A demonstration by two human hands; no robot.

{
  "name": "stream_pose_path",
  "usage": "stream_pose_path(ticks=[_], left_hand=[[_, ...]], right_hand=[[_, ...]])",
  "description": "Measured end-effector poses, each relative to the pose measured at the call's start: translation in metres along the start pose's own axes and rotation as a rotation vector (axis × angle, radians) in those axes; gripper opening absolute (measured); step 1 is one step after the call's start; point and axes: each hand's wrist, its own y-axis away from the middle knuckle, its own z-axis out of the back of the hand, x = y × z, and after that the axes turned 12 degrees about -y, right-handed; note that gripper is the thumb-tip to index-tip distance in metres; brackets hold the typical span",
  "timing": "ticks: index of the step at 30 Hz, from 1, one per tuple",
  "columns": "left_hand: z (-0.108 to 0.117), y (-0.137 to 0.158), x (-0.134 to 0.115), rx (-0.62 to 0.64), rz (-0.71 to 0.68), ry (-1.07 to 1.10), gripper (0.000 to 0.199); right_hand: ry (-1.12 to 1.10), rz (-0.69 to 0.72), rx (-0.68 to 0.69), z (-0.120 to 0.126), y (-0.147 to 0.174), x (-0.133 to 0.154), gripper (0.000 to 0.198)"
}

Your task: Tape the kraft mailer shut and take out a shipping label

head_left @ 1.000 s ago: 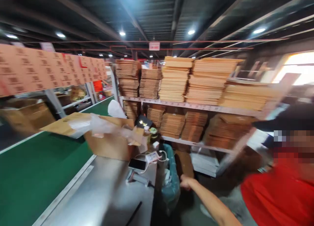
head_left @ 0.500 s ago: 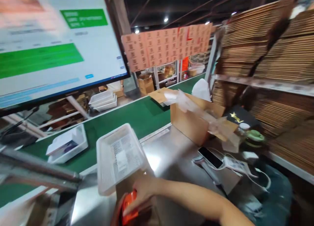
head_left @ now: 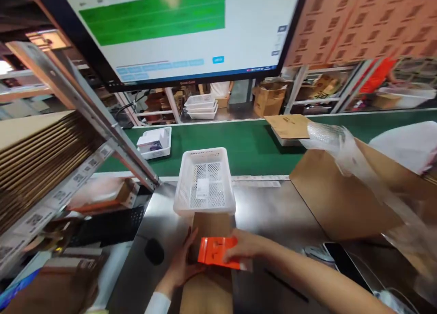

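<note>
Orange packet (head_left: 215, 251) over brown cardboard (head_left: 209, 286); white perforated basket (head_left: 205, 182) at grey steel counter's (head_left: 273, 209) far edge; green conveyor belt (head_left: 246, 143) beyond.

On the steel worktop (head_left: 273, 209), the right hand (head_left: 247, 246) grips an orange packet (head_left: 215, 252) over a flat brown carton (head_left: 209, 277); the left hand (head_left: 182, 264) steadies the carton's edge beside a white basket (head_left: 205, 182).
</note>
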Motion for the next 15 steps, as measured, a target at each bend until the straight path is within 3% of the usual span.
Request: stream_pose_path(ticks=[4,7,10,12,15], left_hand=[[0.012,0.006,-0.019,0.040,0.115,0.004,0.116],[0.017,0.010,-0.020,0.073,0.135,0.018,0.118],[0.013,0.014,-0.018,0.059,0.149,-0.017,0.121],[0.006,0.016,-0.018,-0.018,0.188,-0.033,0.125],[-0.007,0.014,-0.017,-0.138,0.400,0.022,0.118]], right_hand=[[0.014,-0.034,0.025,0.047,0.038,-0.047,0.023],[-0.059,-0.016,0.084,0.072,0.043,-0.092,0.017],[-0.151,0.016,0.145,0.072,0.023,-0.132,0.024],[-0.188,0.038,0.147,0.066,0.004,-0.149,0.033],[-0.257,0.082,0.146,0.058,-0.017,-0.161,0.039]])
